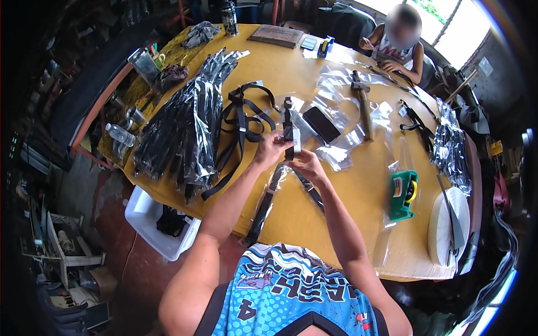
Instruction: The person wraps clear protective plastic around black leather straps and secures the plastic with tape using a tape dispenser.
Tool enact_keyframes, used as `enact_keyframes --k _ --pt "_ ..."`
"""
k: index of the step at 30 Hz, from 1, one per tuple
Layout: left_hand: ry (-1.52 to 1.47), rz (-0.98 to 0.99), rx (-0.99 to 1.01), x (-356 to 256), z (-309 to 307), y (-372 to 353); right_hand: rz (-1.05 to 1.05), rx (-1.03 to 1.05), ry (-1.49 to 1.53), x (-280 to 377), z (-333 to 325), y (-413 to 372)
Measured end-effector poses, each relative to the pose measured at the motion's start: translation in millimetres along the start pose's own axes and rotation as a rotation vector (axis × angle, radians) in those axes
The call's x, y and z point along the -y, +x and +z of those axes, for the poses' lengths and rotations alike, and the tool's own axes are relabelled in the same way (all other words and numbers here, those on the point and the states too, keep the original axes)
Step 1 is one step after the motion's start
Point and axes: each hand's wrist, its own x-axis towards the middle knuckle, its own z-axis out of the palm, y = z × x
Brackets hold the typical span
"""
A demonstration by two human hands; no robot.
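Note:
My left hand pinches a black strap near a white label. Just below, my right hand has its fingers closed around the same strap. A small dark buckle or clip tops the strap. From under my hands two black lengths run toward my body, one in clear plastic. Loose black straps lie coiled left of my left hand. Beyond my right hand are a black phone and clear plastic bags.
Plastic-wrapped black straps are heaped at left, with more at the right edge. A hammer, a green tape dispenser and a white roll lie rightward. Another person sits across the table. A white bin stands below.

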Motion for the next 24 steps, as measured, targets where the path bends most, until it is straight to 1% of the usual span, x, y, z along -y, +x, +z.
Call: enact_keyframes --k 1,3,4,5,7,11,13,14,16,18,22,24 --pt "-0.001 -0.006 0.001 2.6 -0.1 1.3 0.006 0.0 0.002 -6.3 0.1 -1.2" --pt "-0.114 0.027 0.019 4.0 -0.4 6.6 0.086 0.034 -0.257 -17.1 -0.8 -1.1" --pt "-0.059 0.052 0.008 3.9 -0.8 8.3 0.09 0.037 -0.156 -22.7 0.1 -0.7" --pt "-0.058 0.051 0.005 3.9 -1.1 9.6 0.09 0.041 -0.156 -28.1 1.5 0.5" --pt "-0.074 0.049 0.012 2.1 -0.7 11.4 0.133 0.022 0.199 -33.2 3.0 2.0" --pt "-0.056 0.028 0.033 9.1 -2.7 17.0 0.084 -0.025 0.213 -36.9 2.9 7.2" --pt "-0.052 -0.002 -0.009 15.1 -5.9 21.2 0.108 -0.002 0.086 -39.9 0.4 10.2" --pt "-0.016 -0.059 -0.017 17.4 -9.8 26.3 0.112 -0.002 0.086 -41.9 -0.3 10.5" --pt "0.001 -0.055 -0.005 14.3 -10.0 28.1 0.129 -0.006 0.018 -36.7 0.7 9.0" --pt "0.1 -0.037 0.009 7.2 -11.0 27.5 0.157 0.022 0.008 -38.4 -0.4 12.5" --pt "0.077 -0.063 0.019 25.9 -11.4 30.1 0.194 0.044 -0.019 -34.4 -2.1 15.8" --pt "0.143 -0.138 0.028 31.2 -10.5 26.9 0.22 0.038 -0.043 -31.0 -3.3 17.6"
